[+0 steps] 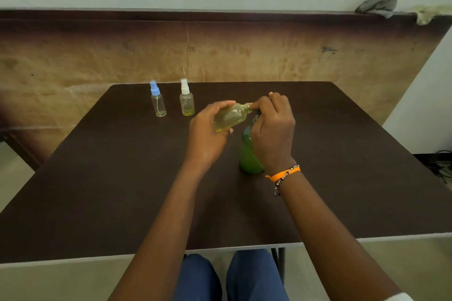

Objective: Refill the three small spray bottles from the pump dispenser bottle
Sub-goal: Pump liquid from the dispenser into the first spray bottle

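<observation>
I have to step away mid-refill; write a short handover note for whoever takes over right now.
Left hand grips the uncapped small bottle, tilted, yellowish liquid inside, neck toward the pump.
Right hand is on top of the green pump dispenser bottle, a finger at the small bottle's mouth.
Blue-capped spray bottle stands capped and looks nearly empty; white-capped spray bottle stands capped with a little liquid at the bottom.
Left: finish and recap this one, fill the other two. Its cap is not visible.
</observation>
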A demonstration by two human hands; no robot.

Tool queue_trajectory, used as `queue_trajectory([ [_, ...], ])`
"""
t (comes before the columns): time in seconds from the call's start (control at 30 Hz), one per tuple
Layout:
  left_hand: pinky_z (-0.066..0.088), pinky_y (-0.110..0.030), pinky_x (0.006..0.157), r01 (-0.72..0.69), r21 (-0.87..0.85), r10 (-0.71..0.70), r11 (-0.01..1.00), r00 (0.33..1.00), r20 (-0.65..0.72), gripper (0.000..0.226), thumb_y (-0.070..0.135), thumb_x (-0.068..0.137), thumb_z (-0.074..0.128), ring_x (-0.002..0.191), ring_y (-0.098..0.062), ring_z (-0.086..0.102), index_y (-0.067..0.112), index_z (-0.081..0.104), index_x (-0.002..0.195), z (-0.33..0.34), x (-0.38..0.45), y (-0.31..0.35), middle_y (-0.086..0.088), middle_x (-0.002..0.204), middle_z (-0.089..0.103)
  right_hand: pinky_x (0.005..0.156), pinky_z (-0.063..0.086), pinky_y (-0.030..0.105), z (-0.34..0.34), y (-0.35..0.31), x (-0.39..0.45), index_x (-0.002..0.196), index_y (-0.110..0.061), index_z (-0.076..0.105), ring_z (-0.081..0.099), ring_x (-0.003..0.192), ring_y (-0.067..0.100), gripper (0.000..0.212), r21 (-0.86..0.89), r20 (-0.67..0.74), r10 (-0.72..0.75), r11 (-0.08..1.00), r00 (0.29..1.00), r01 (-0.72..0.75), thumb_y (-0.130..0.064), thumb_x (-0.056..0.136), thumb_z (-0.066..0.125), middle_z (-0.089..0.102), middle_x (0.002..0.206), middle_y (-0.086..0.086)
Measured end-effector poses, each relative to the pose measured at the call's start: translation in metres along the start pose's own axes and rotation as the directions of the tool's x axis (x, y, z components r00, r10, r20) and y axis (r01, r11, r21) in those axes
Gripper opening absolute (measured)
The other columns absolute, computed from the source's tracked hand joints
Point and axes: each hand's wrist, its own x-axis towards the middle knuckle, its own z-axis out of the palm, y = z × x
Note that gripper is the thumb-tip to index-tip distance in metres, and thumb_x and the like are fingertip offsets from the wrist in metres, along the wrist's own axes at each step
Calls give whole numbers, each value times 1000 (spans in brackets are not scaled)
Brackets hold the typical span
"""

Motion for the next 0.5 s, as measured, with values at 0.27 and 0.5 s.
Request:
queue_trajectory([
  [0.27, 38, 1, 79, 16, 16, -16, 1000, 1000, 14, 58, -12, 64, 72, 99, -2, 58, 15, 64, 115, -1, -4, -2, 3, 110, 66, 63, 43, 34, 6, 1, -5, 69, 1, 60, 46, 68, 26, 25, 16, -22, 26, 1000, 999, -26, 7, 76, 37, 53, 71, 16],
  [0.5, 39, 0, 81, 6, -10, -6, 1000, 1000, 12, 57, -12, 63, 71, 100, -2, 58, 14, 65, 114, -1, -2, -2, 4, 110, 66, 61, 41, 34, 4, 3, -1, 68, 1, 59, 42, 69, 24, 25, 20, -17, 3, 1000, 1000, -2, 4, 78, 36, 52, 70, 15],
])
